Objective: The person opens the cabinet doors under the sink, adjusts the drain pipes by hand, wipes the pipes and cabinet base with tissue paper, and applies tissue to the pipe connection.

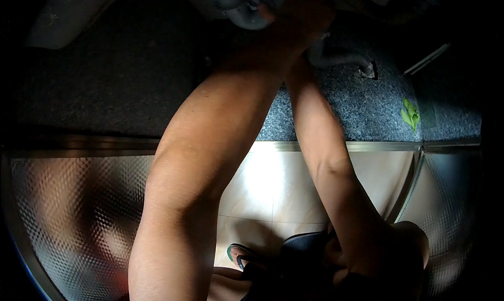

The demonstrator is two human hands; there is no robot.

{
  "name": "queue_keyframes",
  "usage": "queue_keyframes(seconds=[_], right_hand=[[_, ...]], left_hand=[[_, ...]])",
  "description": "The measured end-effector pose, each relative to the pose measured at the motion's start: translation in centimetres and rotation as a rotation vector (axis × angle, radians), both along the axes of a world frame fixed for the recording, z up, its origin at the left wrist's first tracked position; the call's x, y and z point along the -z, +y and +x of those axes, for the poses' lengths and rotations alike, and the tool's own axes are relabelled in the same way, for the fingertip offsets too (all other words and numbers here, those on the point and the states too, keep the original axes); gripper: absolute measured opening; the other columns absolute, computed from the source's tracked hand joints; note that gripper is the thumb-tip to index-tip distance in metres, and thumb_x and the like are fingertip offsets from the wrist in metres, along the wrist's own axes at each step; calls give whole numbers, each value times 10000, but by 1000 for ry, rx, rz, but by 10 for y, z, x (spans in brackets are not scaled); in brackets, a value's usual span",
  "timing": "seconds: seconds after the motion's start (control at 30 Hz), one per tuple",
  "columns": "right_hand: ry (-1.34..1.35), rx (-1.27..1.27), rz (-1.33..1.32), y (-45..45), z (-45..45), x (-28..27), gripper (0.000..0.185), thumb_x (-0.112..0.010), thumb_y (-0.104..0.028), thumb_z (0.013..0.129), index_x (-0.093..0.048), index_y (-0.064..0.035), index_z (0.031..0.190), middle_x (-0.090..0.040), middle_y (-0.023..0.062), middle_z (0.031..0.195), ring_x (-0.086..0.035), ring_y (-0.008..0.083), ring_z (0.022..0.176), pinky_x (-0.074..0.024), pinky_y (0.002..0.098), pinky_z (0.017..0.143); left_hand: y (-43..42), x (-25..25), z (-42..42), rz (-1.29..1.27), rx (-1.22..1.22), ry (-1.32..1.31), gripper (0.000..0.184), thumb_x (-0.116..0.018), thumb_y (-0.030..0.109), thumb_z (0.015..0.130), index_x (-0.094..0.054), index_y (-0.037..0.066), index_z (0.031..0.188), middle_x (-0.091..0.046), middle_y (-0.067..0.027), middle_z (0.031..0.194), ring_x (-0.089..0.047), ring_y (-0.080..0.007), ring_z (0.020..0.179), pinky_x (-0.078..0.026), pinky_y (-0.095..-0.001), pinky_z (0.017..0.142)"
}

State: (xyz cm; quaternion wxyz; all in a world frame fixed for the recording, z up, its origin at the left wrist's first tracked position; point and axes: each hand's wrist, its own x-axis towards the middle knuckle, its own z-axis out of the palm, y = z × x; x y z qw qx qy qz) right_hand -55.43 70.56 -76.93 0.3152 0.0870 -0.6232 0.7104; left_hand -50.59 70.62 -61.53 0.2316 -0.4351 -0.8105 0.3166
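Both my arms reach up into a dark cabinet space and cross near the top of the head view. My left hand (310,12) is at the upper middle, in deep shadow, and its fingers cannot be made out. My right forearm passes behind the left one, which hides my right hand. A fingertip shows against a rounded grey pipe fitting (247,18); I cannot tell which hand it belongs to. To the right of the crossed wrists, a grey hose (341,59) runs down to a hole in the speckled stone slab (357,106).
A green leaf sprig (410,114) lies on the slab at the right. Textured, translucent door panels (79,206) (446,211) stand open on both sides. A metal sill (283,146) edges the slab. Below are a tiled floor (252,196) and a sandaled foot (239,255).
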Motion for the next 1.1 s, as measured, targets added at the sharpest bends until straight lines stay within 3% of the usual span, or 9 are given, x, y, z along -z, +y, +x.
queue_keyframes(seconds=[0.37,0.4,0.47,0.5,0.57,1.1], right_hand=[[9,-14,-2,-3,0,-5,372,-580,-223,923,-490,-76,1253,-571,89,1168,-546,203,1042,-462,357,879],[12,-11,-4,-4,-1,-1,372,-580,-223,923,-491,-76,1253,-571,90,1168,-546,203,1042,-462,357,879],[12,-7,10,-5,1,-4,372,-581,-224,922,-492,-76,1251,-572,91,1168,-546,204,1042,-462,358,879],[10,-4,12,-5,2,-2,371,-581,-224,922,-493,-76,1251,-572,91,1168,-546,204,1042,-462,358,879],[13,4,12,-4,2,-2,371,-581,-224,921,-494,-75,1249,-573,92,1167,-547,205,1041,-462,358,879],[18,17,9,3,5,-7,367,-586,-227,916,-506,-73,1239,-577,98,1164,-550,211,1041,-461,360,881]], left_hand=[[1,-16,16,157,-84,-222,350,-562,255,901,-580,38,1174,-504,-131,1268,-432,-294,1195,-330,-419,1048],[3,9,-4,153,-85,-224,350,-562,255,901,-580,38,1174,-504,-131,1268,-432,-294,1195,-330,-419,1048],[20,80,-61,650,16,-199,350,-575,246,895,-567,40,1177,-487,-135,1278,-419,-295,1212,-321,-427,1064],[11,58,-40,651,18,-199,350,-575,246,895,-567,40,1177,-487,-135,1278,-419,-295,1212,-321,-427,1064],[-17,17,-6,376,246,89,366,-569,246,888,-551,35,1186,-483,-139,1268,-407,-295,1217,-312,-431,1065],[-6,-4,9,285,-55,-202,419,-556,217,887,-512,25,1257,-439,-178,1355,-383,-316,1275,-267,-430,1104]])
